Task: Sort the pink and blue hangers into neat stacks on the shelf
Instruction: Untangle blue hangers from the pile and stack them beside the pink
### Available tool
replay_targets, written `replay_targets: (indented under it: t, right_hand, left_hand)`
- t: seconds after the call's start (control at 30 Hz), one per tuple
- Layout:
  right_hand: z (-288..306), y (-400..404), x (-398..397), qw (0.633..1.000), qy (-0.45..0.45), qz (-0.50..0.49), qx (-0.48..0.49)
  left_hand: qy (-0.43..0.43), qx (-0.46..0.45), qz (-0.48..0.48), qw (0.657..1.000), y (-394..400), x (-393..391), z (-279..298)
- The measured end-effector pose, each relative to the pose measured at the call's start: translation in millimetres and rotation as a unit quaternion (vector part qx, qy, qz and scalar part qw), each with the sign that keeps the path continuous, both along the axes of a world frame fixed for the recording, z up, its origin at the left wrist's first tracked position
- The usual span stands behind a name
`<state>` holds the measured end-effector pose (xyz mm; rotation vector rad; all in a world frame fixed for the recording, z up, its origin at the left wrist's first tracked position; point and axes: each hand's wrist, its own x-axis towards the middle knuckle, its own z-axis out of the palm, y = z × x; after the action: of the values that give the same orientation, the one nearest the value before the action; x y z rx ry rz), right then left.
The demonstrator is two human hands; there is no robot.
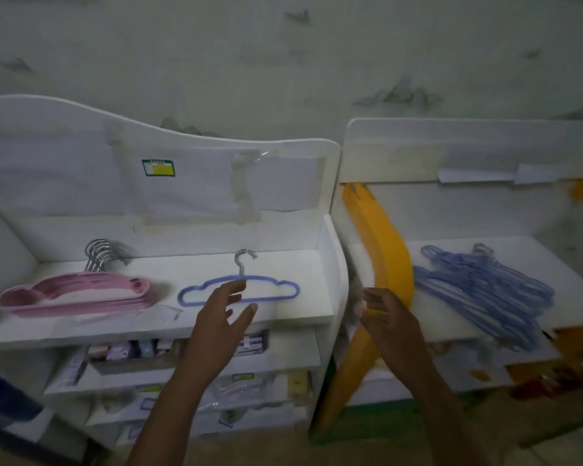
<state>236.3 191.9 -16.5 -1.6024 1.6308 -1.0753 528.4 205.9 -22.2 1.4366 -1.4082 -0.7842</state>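
With fingers spread and holding nothing, the left hand [224,314] hovers over the lone blue hanger [239,291] lying flat on the shelf [169,326] beside the pink stack [74,292], likely the start of a blue pile, while the right hand [389,316], loosely curled and empty, hangs near the jumbled blue hangers [485,290].

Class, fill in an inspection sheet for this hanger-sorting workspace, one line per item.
Surface: white left shelf; right shelf.
Job's things: pink hanger stack and single blue hanger on the left shelf; loose blue hanger pile on the right shelf.
Clutter: packaged goods on lower shelves.
Grippers: left hand open over the blue hanger; right hand loosely curled, empty.
Cables: nothing seen.
Surroundings: yellow trim, stained wall.
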Motion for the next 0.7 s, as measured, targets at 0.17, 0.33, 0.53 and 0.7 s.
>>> replay_targets:
  t: [0.17, 0.33, 0.53, 0.7]
  right_hand:
    - [-5, 60, -67, 0.999, 0.02, -0.031, -0.007]
    - [-1, 105, -136, 0.995, 0.035, -0.093, 0.008]
    - [-4, 132, -210, 0.985, 0.024, -0.17, 0.016]
    - [-12, 126, -262, 0.975, 0.038, -0.216, 0.03]
  left_hand:
    - [0.015, 0.014, -0.036, 0.999, 43, -61, 1]
    - [-0.009, 0.017, -0.088, 0.996, 56, -122, 6]
    - [-0.037, -0.01, -0.146, 0.989, 44, -200, 19]
    - [-0.009, 0.003, -0.194, 0.981, 15, -263, 19]
